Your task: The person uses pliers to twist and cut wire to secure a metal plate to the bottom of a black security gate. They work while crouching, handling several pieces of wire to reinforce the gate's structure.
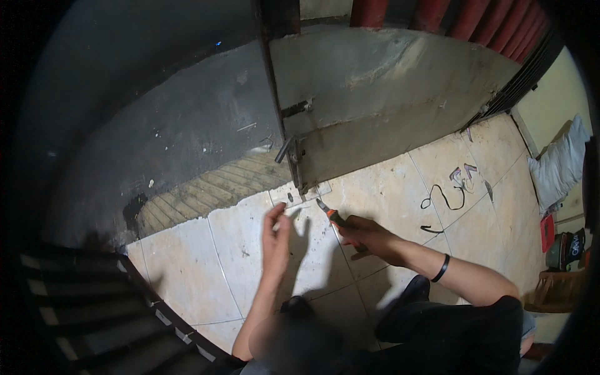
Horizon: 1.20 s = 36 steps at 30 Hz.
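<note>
My right hand (369,239) is closed around a pair of pliers (337,219) with orange and dark handles. The metal jaws point away from me, toward the foot of the metal gate (375,106), just above the tiled floor (244,250). To the left of the pliers, my left hand (275,240) hovers over the tiles with its fingers loosely curved and a gap at the thumb. I make out nothing in it. Beyond its fingertips, a small dark bit (290,197) and crumbs lie by the gate's lower corner.
A metal bolt (283,150) sticks out from the gate's edge. At left is a grooved concrete strip (187,203) beside dark ground. Black cord (461,200) and scraps lie on the right-hand tiles. A pale pillow-like sack (559,165) and a wooden stool (553,290) stand farther right.
</note>
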Tool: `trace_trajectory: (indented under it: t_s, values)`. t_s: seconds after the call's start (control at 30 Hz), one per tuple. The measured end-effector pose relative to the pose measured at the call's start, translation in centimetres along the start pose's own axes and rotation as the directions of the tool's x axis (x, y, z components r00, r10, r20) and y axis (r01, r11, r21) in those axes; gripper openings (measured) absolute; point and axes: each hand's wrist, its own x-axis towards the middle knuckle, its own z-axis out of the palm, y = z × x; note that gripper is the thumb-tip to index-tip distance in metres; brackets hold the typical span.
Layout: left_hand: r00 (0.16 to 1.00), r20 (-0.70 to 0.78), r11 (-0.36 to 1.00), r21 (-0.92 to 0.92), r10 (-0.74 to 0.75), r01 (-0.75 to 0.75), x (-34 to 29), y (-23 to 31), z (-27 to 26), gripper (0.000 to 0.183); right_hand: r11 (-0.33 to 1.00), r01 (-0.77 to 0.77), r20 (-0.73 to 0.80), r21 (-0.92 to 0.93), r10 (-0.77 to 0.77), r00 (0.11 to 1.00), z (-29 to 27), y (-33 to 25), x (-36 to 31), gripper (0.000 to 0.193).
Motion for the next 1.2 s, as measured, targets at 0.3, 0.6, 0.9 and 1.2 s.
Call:
trace_trajectory:
  t_s: [0.3,0.6,0.9,1.2]
  values:
    - [0.598,0.103,0.526,0.375,0.795,-0.763,5.5,17.7,-0.3,0.051,0.953,-0.169,-0.101,-0.25,0.148,0.984,-5.9,-3.5,-9.4,0.05]
    - [0.622,0.089,0.552,0.375,0.778,-0.745,4.4,21.1,3.7,0.055,0.983,0.089,-0.153,0.158,-0.065,0.986,-10.3,-1.1,-12.9,0.027]
    - [0.702,0.045,0.643,0.365,0.71,-0.674,5.9,23.3,3.4,0.024,0.996,0.072,-0.133,0.06,-0.064,0.989,-10.3,2.7,-6.3,0.035]
    - [0.536,0.147,0.405,0.501,0.831,-0.765,6.3,22.8,2.9,0.021,0.842,0.221,0.009,-0.491,-0.249,0.968,-7.5,1.3,10.4,0.04]
